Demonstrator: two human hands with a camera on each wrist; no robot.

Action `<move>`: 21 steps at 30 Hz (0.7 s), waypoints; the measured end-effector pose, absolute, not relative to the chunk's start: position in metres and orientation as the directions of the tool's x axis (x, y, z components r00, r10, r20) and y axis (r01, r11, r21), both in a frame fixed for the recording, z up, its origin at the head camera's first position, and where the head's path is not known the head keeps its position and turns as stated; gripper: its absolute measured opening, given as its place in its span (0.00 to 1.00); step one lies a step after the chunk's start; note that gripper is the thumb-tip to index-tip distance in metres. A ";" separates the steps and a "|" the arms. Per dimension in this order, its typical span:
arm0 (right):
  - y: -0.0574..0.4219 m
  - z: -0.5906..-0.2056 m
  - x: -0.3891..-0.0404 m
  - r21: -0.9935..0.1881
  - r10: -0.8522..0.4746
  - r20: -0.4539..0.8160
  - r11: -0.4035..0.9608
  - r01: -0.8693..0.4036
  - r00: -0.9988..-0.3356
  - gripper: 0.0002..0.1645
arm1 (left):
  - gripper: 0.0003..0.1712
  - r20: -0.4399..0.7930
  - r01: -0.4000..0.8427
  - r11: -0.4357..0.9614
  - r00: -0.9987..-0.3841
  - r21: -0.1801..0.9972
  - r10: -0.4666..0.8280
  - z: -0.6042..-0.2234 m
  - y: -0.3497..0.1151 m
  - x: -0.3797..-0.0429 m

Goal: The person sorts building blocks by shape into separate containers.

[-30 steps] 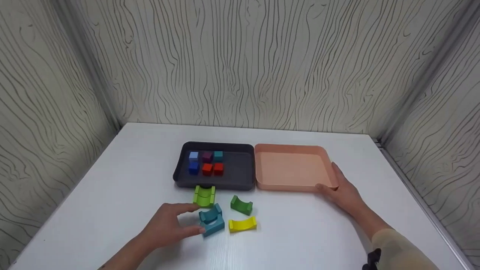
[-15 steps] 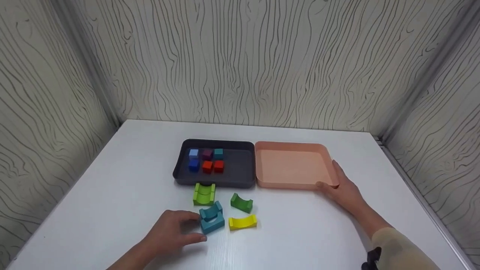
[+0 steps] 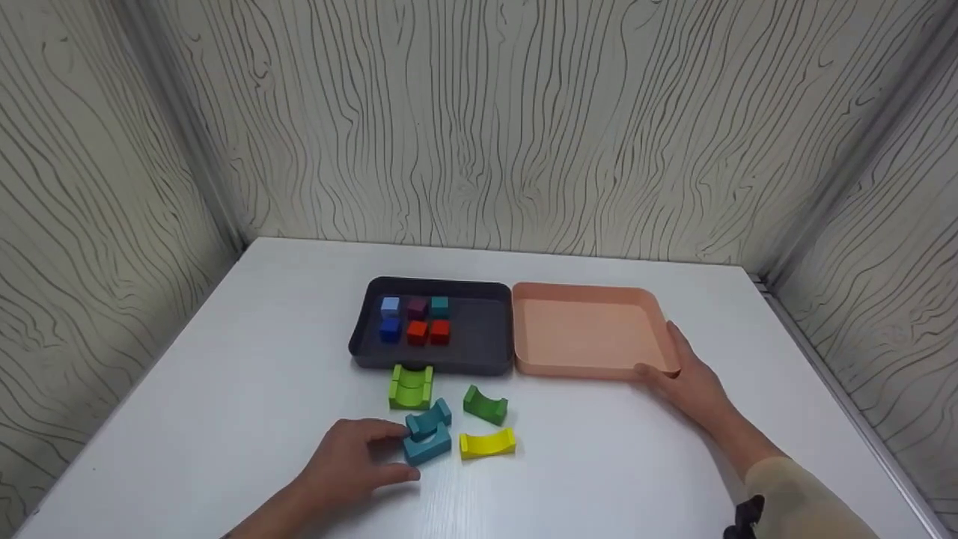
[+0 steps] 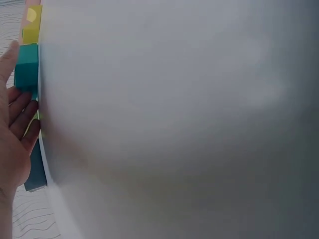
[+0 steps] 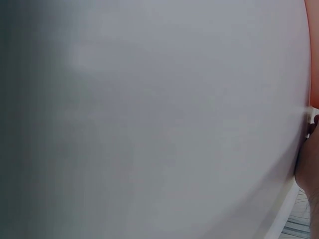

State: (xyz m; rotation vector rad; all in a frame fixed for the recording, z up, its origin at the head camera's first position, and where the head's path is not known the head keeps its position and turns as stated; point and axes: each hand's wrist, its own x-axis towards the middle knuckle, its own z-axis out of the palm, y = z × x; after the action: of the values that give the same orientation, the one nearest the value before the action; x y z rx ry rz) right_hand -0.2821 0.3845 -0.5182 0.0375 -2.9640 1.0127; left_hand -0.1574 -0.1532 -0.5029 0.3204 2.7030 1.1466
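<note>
- Head view: the white table (image 3: 247, 359) carried two trays and the blocks.
- The dark tray (image 3: 483, 329) and pink tray (image 3: 591, 329) stood side by side.
- The right hand (image 3: 696, 385) held the pink tray's near right corner between thumb and fingers; the right wrist view caught only a sliver, hiding the grip.
- The left hand (image 3: 352, 460) had thumb and fingers spread beside the teal blocks (image 3: 428, 448), pinching nothing; fingertip contact was uncertain. The step seemed to be reaching for that pair; the next move likely called for closing thumb and fingers on one.
- The teal blocks lay together, left of the yellow block (image 3: 488, 445). The left wrist view showed separate fingers that the head view hid.
- Lime blocks (image 3: 412, 397) and a green block (image 3: 485, 407) lay nearby.
- Six cubes (image 3: 440, 332) sat in the dark tray, visible only from the head.
</note>
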 end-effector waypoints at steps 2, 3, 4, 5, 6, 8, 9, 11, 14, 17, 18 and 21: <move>0.384 -0.518 -0.282 -0.609 -0.020 0.016 0.793 -0.025 -1.000 0.70 | 0.37 -0.092 0.117 0.684 -0.961 0.720 0.261 -0.504 -0.151 -0.158; 0.384 -0.518 -0.282 -0.609 -0.019 0.013 0.793 -0.023 -1.000 0.70 | 0.37 -0.091 0.118 0.686 -0.961 0.718 0.261 -0.504 -0.150 -0.159; 0.384 -0.518 -0.282 -0.609 -0.019 0.012 0.793 -0.023 -1.000 0.70 | 0.37 -0.089 0.120 0.684 -0.961 0.720 0.263 -0.504 -0.150 -0.159; 0.384 -0.518 -0.283 -0.609 -0.018 0.011 0.793 -0.021 -1.000 0.70 | 0.36 -0.086 0.122 0.679 -0.961 0.724 0.264 -0.505 -0.149 -0.159; 0.384 -0.517 -0.283 -0.608 -0.019 0.011 0.793 -0.022 -1.000 0.70 | 0.36 -0.083 0.124 0.671 -0.960 0.731 0.267 -0.505 -0.149 -0.160; 0.384 -0.517 -0.283 -0.608 -0.021 0.011 0.793 -0.023 -1.000 0.70 | 0.35 -0.080 0.120 0.651 -0.960 0.750 0.269 -0.506 -0.149 -0.160; 0.384 -0.517 -0.283 -0.609 -0.021 0.011 0.793 -0.023 -1.000 0.70 | 0.35 -0.081 0.114 0.639 -0.960 0.761 0.268 -0.507 -0.149 -0.160; 0.383 -0.517 -0.284 -0.607 -0.021 0.011 0.794 -0.024 -1.000 0.70 | 0.34 -0.088 0.098 0.617 -0.961 0.781 0.264 -0.507 -0.148 -0.160; 0.384 -0.517 -0.284 -0.609 -0.020 0.008 0.793 -0.021 -1.000 0.70 | 0.34 -0.104 0.067 0.590 -0.962 0.805 0.252 -0.509 -0.147 -0.160; 0.384 -0.517 -0.284 -0.608 -0.019 0.007 0.794 -0.019 -1.000 0.70 | 0.34 -0.111 0.050 0.573 -0.964 0.818 0.242 -0.512 -0.146 -0.159; 0.384 -0.517 -0.284 -0.608 -0.018 0.007 0.794 -0.018 -1.000 0.70 | 0.33 -0.112 0.046 0.570 -0.964 0.820 0.240 -0.513 -0.146 -0.159; 0.385 -0.518 -0.284 -0.608 -0.015 0.004 0.794 -0.014 -1.000 0.71 | 0.32 -0.100 0.056 0.564 -0.965 0.824 0.242 -0.517 -0.147 -0.159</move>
State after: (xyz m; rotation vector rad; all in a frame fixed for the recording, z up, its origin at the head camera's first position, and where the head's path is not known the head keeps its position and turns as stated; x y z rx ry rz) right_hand -0.2835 0.3846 -0.5183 0.0246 -2.9769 1.0079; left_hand -0.1590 -0.1467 -0.5167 0.2499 2.5953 1.3556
